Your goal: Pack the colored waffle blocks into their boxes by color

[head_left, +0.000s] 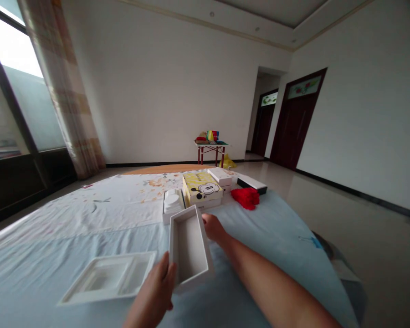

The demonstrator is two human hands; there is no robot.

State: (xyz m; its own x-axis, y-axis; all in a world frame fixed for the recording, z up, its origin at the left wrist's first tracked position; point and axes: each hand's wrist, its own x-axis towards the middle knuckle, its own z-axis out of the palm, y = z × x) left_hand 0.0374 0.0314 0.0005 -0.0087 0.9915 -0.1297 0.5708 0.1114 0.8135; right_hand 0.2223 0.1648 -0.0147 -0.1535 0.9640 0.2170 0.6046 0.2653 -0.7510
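**Bright window [15,50], dull light**

Daylight comes from the left, and the top of the window is so bright it looks white. Farther away, it is dim and gray. The floor [294,193] shines softly near the door [299,120], which leans because the picture stretches at its sides. The left hand [157,284] looks a bit blurry.

Fingers [164,265] holding white box [188,246], tray [111,276] nearby

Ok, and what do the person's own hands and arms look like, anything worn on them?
Both the left hand and right hand are bare, with no gloves. The right forearm shows no sleeve, watch or bracelet. Some fingers are hidden, so I can't rule out rings.
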